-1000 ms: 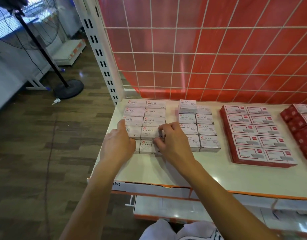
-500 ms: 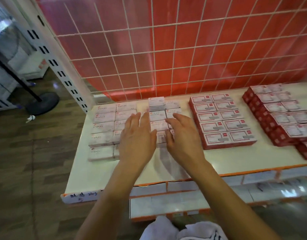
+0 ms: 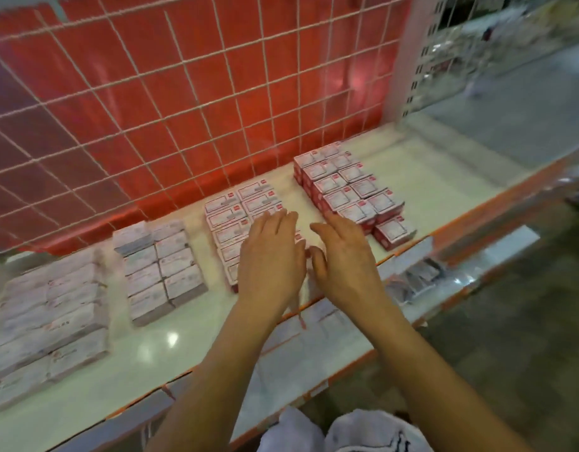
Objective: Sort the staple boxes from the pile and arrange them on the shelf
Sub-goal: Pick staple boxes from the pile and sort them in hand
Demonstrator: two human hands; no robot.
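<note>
Several blocks of small boxes lie in rows on the white shelf (image 3: 170,337). At the far left is a block of white staple boxes (image 3: 50,314), then a second white block (image 3: 161,265). A flat group of red-edged boxes (image 3: 231,220) comes after, and a taller stack of red boxes (image 3: 350,187) stands at the right. My left hand (image 3: 268,259) hovers, fingers straight, over the front of the flat red-edged group and hides part of it. Beside it, my right hand (image 3: 343,259) is also flat with fingers spread, just left of the red stack. Neither hand holds anything.
A red back panel with a white wire grid (image 3: 183,109) rises behind the shelf. A white slotted upright (image 3: 409,60) stands at the right end. The shelf's front edge (image 3: 412,252) is orange with label strips. A lower shelf (image 3: 314,360) juts out beneath. White cloth (image 3: 347,432) lies at the bottom.
Both hands left the white staple boxes at the left and moved right along the shelf, fingers now straightened. The view swung right, bringing the red boxes to the middle.
</note>
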